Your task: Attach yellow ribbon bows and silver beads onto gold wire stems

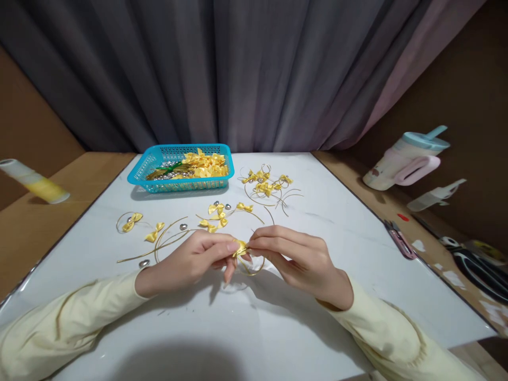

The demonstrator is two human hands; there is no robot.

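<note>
Above the white tabletop [222,328], my left hand [202,254] pinches a small yellow satin bow [240,247] between thumb and fingers. Opposite it, my right hand [296,259] is closed, its fingertips on the gold wire [254,274] that curls in a loop below the bow. Just beyond my hands lie more yellow bows [217,209], silver beads [183,226] and loose gold wires [170,241]. One bow with a wire ring [133,222] rests at the left. Farther back on the right is a cluster of wired bows [266,186].
A blue plastic basket [180,183] with yellow bows and silver beads stands at the back left. Along the right side are pink-handled snips [400,243], black scissors [480,275], a small squeeze bottle [434,197] and a lidded tumbler [400,159]. A yellow thread spool [37,182] is far left.
</note>
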